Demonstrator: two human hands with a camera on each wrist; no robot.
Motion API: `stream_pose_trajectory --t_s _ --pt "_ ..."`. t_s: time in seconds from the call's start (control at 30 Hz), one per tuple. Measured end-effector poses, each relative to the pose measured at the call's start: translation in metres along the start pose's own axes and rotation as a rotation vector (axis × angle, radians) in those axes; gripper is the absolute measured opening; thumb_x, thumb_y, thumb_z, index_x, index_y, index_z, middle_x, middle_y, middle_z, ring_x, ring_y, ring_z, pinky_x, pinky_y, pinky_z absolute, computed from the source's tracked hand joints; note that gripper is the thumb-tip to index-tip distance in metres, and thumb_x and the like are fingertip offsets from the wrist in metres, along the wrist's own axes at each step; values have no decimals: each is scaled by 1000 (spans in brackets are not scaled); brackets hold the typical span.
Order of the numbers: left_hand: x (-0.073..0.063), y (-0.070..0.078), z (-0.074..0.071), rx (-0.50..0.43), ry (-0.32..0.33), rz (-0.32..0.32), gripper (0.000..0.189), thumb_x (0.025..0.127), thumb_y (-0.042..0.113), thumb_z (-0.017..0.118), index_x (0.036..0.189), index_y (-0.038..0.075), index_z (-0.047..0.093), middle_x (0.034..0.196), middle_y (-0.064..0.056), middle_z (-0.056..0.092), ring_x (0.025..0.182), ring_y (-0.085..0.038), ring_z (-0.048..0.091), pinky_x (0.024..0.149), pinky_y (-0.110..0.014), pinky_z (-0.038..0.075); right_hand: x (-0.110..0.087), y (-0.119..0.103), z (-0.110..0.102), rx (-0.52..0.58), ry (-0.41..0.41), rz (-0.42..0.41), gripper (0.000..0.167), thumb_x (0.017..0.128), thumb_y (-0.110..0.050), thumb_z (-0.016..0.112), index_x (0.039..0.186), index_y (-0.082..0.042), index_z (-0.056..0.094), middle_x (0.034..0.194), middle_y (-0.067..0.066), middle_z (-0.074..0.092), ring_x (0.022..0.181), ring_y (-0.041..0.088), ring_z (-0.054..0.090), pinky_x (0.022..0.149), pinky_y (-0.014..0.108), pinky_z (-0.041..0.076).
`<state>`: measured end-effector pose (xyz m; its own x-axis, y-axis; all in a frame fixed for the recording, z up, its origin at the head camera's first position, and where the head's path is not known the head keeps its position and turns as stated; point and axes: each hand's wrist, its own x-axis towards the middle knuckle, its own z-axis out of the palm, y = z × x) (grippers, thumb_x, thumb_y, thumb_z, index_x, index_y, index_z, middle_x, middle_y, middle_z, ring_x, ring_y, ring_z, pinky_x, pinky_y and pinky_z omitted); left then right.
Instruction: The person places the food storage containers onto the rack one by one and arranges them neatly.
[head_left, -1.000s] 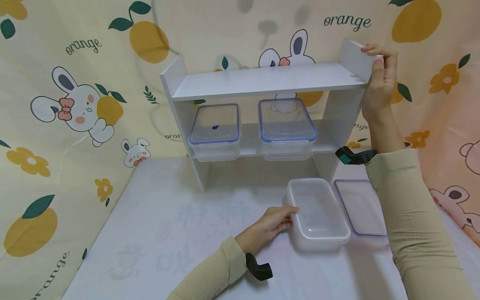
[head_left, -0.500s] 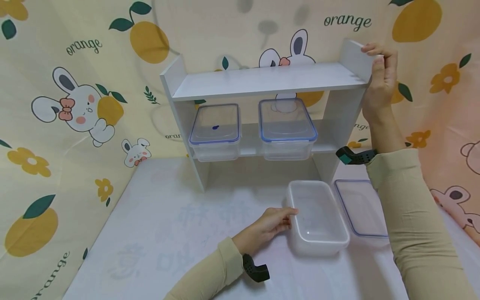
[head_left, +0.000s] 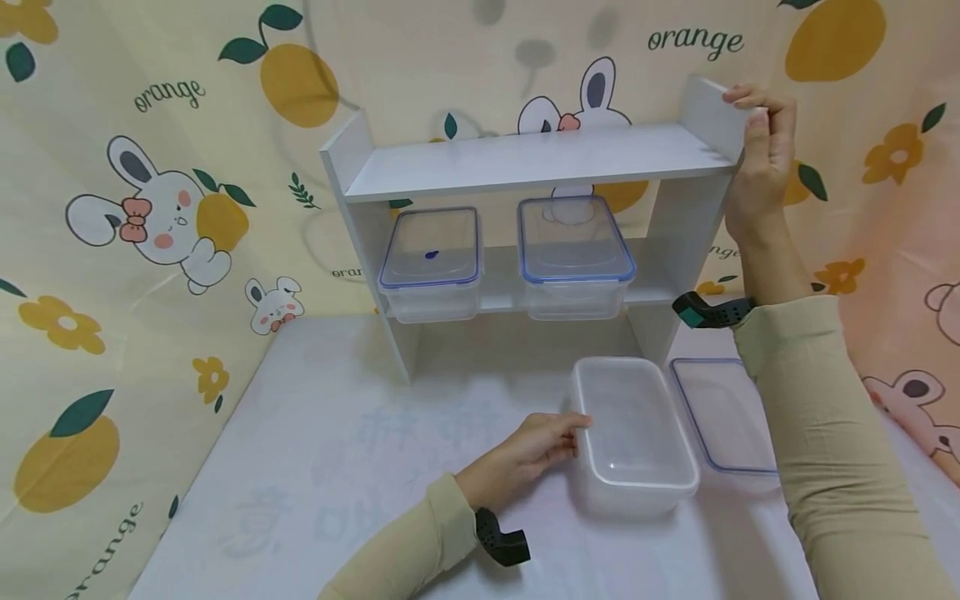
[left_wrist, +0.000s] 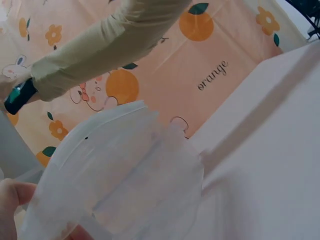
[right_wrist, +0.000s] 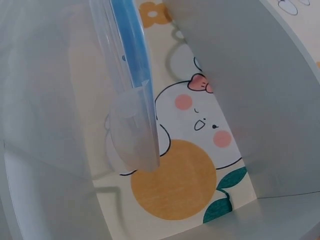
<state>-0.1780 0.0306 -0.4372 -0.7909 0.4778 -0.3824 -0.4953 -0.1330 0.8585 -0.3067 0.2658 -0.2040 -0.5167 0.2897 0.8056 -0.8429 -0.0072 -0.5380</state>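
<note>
My left hand (head_left: 525,454) pinches the left rim of a clear plastic food container (head_left: 637,425), thumb over the edge and fingers against its outer wall. The container is lidless, with nothing visible inside. From the left wrist view, the container (left_wrist: 120,175) fills the lower middle and part of the thumb (left_wrist: 15,195) shows at the left. My right hand (head_left: 761,167) grips the top of the right side panel of a white shelf (head_left: 540,158). In the right wrist view, the hand is out of sight, while shelf panels and a container with a blue-edged lid (right_wrist: 132,45) appear.
Two lidded containers, one left (head_left: 431,267) and one right (head_left: 576,262), stand on the middle shelf and jut past its front edge. A loose blue-rimmed lid (head_left: 723,417) lies on the white table (head_left: 337,467), partly behind my right sleeve. Behind the shelf hangs a printed cloth (head_left: 450,50).
My left hand and forearm have shifted slightly left, still pinching the container's rim; the container itself has shifted only slightly. The right hand stays on the shelf panel.
</note>
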Motion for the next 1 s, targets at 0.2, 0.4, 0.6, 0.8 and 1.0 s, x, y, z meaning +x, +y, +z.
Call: stream_pose_trajectory --t_s 0.2,0.4,0.6,0.8,1.0 --pt "-9 4 -4 -33 -16 12 35 88 17 64 117 -3 61 97 -1 66 85 -11 63 82 -23 55 -2 -3 2 31 5 30 20 100 -6 32 102 -11 51 113 -1 57 128 16 41 117 25 17" --pt "-18 5 -5 -22 -45 26 36 89 15 61 119 -5 61 96 -1 67 86 -11 64 84 -25 56 -2 -8 4 14 0 28 20 100 -6 32 103 -11 51 113 -2 57 128 15 41 118 25 17" --pt "-26 9 -6 -11 -49 33 35 90 15 61 118 -6 61 92 1 67 84 -10 63 81 -23 55 -1 -4 3 25 3 27 20 100 -6 32 102 -11 51 114 -1 56 128 16 40 118 26 17" --pt "-34 17 -6 15 -71 49 35 91 14 58 119 -8 59 89 3 66 82 -8 63 80 -23 56 0 -1 2 -13 4 2 18 100 -8 34 104 -12 51 114 -1 58 128 17 41 118 26 16" --pt "-39 25 -2 39 -56 50 39 90 14 59 120 -11 58 84 4 66 79 -6 64 83 -24 57 1 -1 1 -14 11 10 18 100 -7 34 103 -13 51 114 -1 58 129 17 41 118 26 16"
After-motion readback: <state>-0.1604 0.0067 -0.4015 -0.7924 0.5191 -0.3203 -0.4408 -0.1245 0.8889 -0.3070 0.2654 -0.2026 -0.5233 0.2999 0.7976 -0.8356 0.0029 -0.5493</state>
